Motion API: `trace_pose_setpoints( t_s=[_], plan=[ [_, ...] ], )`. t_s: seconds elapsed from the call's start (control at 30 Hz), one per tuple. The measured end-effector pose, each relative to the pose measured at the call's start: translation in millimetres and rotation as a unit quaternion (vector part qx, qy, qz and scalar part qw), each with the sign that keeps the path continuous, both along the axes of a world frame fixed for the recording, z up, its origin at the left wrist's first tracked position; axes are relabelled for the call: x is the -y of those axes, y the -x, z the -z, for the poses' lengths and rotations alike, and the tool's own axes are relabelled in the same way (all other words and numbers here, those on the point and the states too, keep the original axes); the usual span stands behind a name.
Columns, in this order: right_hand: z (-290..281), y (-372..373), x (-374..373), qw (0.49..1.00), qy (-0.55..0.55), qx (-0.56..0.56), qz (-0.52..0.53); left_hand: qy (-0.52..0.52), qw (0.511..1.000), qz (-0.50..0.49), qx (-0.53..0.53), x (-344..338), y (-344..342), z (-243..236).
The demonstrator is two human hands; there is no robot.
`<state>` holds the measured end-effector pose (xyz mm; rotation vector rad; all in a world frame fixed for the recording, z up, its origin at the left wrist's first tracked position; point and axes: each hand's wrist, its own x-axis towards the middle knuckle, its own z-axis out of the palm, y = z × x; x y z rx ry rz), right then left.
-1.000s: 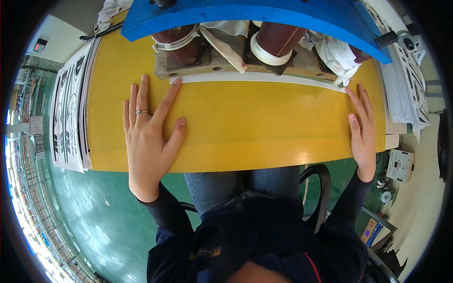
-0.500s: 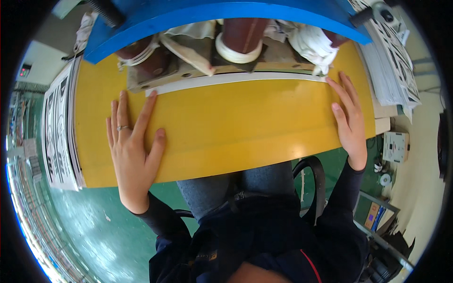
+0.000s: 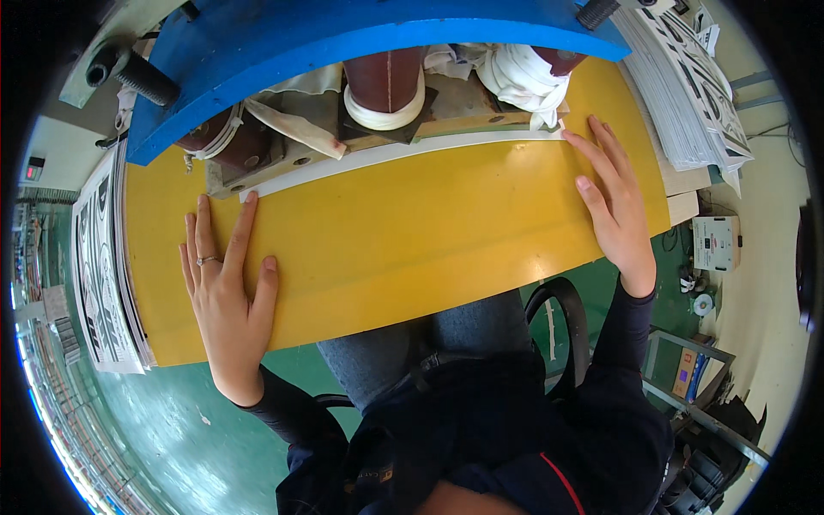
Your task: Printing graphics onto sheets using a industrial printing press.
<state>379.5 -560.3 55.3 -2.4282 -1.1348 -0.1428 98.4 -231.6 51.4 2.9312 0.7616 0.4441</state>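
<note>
My left hand lies flat on a yellow tabletop, fingers spread, index fingertip on the left end of a narrow white strip. My right hand is open on the right side, thumb apart, index fingertip at the strip's right end. The strip runs along the front of a metal base block with holes. On the block stand several dark red cylinders bound with white bands and bunched white cloth, beneath a blue plate with black bolts.
Printed sheets are piled at the left and right of the tabletop. A black chair armrest is by my right thigh. At the far right are a pale electrical box and a metal rack with boxes.
The view has shifted and tilted, so the blue plate and table sit further left, with more bolts showing. Both hands keep their fingertips at the strip's ends, with little visible change.
</note>
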Motion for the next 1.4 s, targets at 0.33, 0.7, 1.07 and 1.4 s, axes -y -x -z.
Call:
trace_pose_setpoints(
  t_s=[0.33,0.7,1.07,1.4],
  plan=[
    [-0.1,-0.1,-0.5,1.0,-0.001,-0.005,0.005,0.0,1.0,-0.003,-0.006,-1.3,1.4,1.4],
    [0.9,0.1,-0.8,1.0,-0.001,0.002,0.004,0.003,1.0,-0.001,-0.006,-0.8,1.7,0.3],
    [2.9,-1.3,0.5,1.0,-0.003,0.002,-0.002,0.001,1.0,0.008,0.003,-2.4,0.9,1.3],
    [2.1,-0.4,-0.2,1.0,0.013,0.001,0.0,-0.003,1.0,0.011,0.002,-2.2,1.4,1.6]
  ],
)
